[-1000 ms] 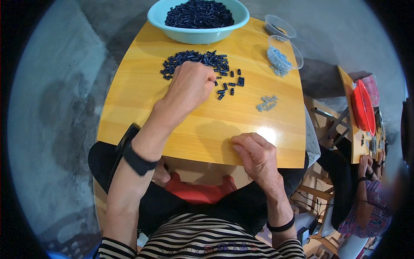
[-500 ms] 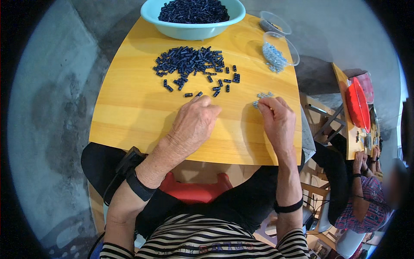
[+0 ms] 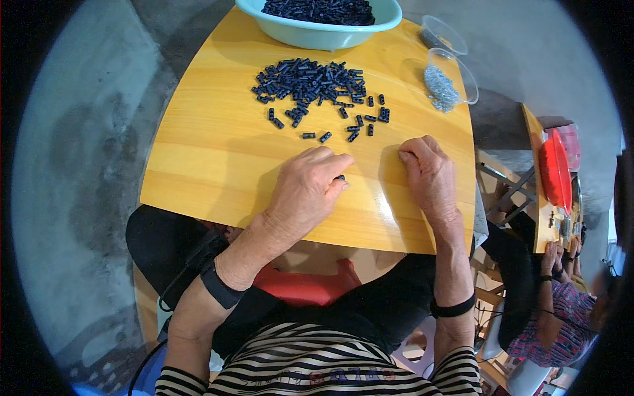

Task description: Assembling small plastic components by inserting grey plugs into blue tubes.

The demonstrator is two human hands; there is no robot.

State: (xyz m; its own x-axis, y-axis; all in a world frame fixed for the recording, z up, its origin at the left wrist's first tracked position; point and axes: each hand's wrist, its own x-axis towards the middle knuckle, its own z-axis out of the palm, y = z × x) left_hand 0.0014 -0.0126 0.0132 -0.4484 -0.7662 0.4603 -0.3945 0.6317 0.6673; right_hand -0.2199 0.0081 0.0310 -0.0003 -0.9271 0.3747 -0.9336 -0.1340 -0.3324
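My left hand [image 3: 308,188] is closed in a pinch over the front middle of the table. The tip of a small black plastic block [image 3: 339,177] shows between its thumb and forefinger. To its right my right hand [image 3: 429,173] hovers with thumb and fingers pressed together; whatever it may pinch is too small or hidden. Beyond my hands lies a heap of black plastic blocks [image 3: 310,80] with holes in them. Several single blocks [image 3: 325,136] lie scattered along the heap's near side.
A light-blue basin [image 3: 323,35] full of black blocks stands at the far edge. At the far right a clear tub [image 3: 467,82] lies tipped, small silver metal pieces [image 3: 441,88] spilling out; another clear tub [image 3: 444,33] is behind. Further right, a person [image 3: 558,317] sits by a red basin [image 3: 555,171].
My left hand has drawn toward the right, and the block in it now shows. The small silver pile beside my right hand no longer shows. The whole view has shifted slightly.
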